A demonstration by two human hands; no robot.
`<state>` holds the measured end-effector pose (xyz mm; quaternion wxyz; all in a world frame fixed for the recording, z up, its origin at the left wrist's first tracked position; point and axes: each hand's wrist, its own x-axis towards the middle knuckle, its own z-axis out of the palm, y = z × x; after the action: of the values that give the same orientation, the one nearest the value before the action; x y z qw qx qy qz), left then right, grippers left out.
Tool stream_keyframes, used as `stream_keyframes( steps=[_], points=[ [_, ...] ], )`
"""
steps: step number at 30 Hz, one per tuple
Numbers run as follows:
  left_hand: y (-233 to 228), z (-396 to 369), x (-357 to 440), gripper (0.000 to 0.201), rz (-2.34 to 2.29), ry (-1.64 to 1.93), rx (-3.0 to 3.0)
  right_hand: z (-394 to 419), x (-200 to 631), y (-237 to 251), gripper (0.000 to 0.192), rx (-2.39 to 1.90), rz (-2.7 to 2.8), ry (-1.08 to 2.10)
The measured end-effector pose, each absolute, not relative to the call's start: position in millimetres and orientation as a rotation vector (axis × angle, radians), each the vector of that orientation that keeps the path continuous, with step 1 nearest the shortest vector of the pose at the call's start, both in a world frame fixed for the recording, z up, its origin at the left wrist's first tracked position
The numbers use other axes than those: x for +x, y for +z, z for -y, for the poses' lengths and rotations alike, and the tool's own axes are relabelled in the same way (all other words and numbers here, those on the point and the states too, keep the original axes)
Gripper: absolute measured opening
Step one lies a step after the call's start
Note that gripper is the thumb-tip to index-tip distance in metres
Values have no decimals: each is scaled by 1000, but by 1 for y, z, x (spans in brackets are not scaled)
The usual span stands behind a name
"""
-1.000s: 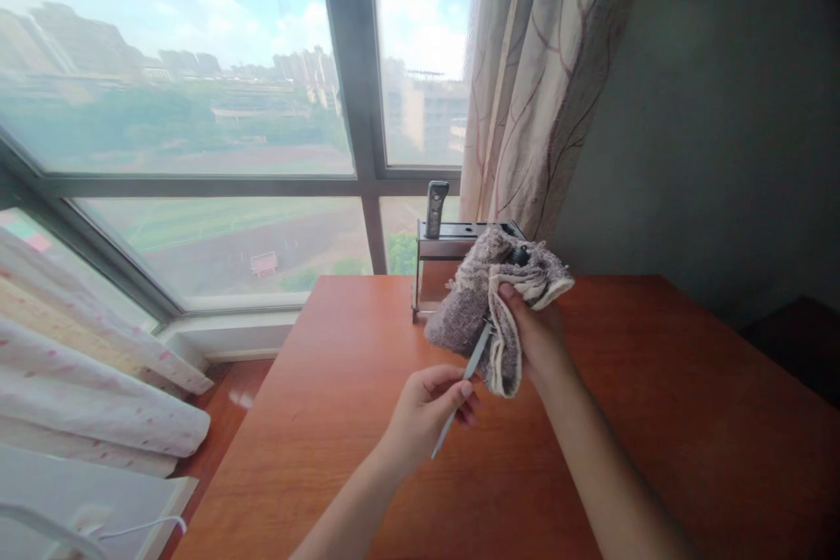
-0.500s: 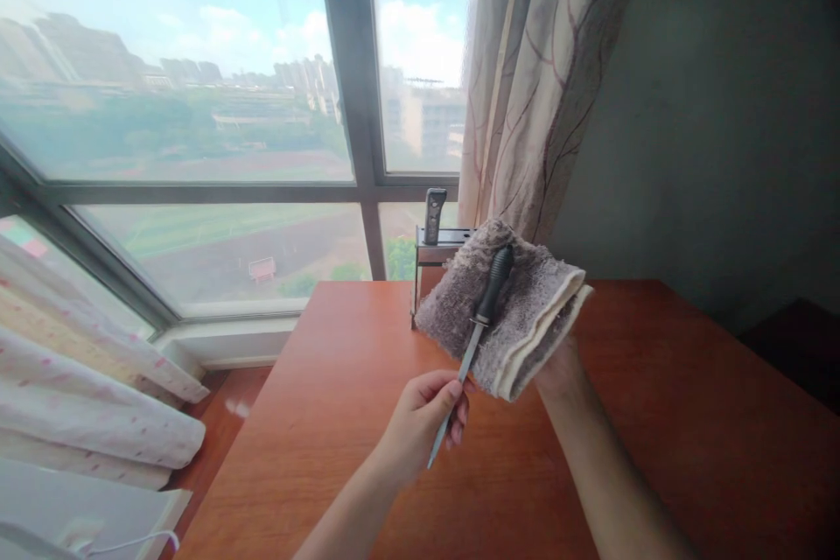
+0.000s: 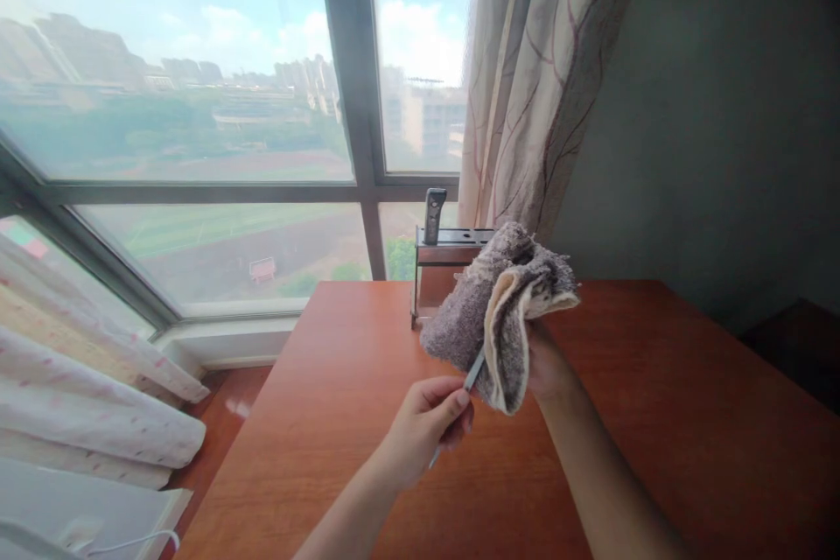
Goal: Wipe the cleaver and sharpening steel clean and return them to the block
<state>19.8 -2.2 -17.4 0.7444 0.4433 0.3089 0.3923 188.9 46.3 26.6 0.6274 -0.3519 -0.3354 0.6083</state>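
Above the table, my left hand (image 3: 430, 420) pinches the metal rod of a sharpening steel (image 3: 476, 367) between thumb and fingers. Its tip pokes out below that hand, while the black handle is hidden inside a folded grey-brown towel (image 3: 459, 315). My right hand (image 3: 543, 359) holds the towel from beneath and behind, wrapped around the steel's upper part. Most of the right fingers are covered by the cloth. Just behind the towel stands a knife rack (image 3: 452, 236), partly hidden, with one grey knife handle (image 3: 434, 215) rising from its left end.
The brown wooden table (image 3: 328, 472) reaches back to a large window (image 3: 216, 122). A patterned curtain (image 3: 525, 79) hangs behind the rack, and another curtain (image 3: 79, 394) is at the left. A white cord (image 3: 141, 536) lies at the lower left.
The towel's right side has folded over the steel's handle, which was bare on top of the cloth before. My left hand stays on the rod in nearly the same place.
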Motion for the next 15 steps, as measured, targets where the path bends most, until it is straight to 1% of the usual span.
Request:
stream_keyframes(
  steps=[3, 6, 9, 11, 15],
  points=[
    [-18, 0, 20, 38, -760, 946, 1032, -50, 175, 37, 38, -728, 801, 1294],
    [-19, -2, 16, 32, -957, 1123, 1183, -50, 160, 44, 43, -811, 805, 1113],
    [-21, -5, 10, 26, -1155, 1308, 1342, -46, 151, 47, 40, -889, 795, 975],
    [-21, -4, 8, 27, -1171, 1307, 1376, -44, 148, 48, 37, -903, 768, 978],
    [-19, 0, 11, 33, -1050, 1164, 1366, -44, 153, 50, 39, -843, 703, 1116]
  ],
)
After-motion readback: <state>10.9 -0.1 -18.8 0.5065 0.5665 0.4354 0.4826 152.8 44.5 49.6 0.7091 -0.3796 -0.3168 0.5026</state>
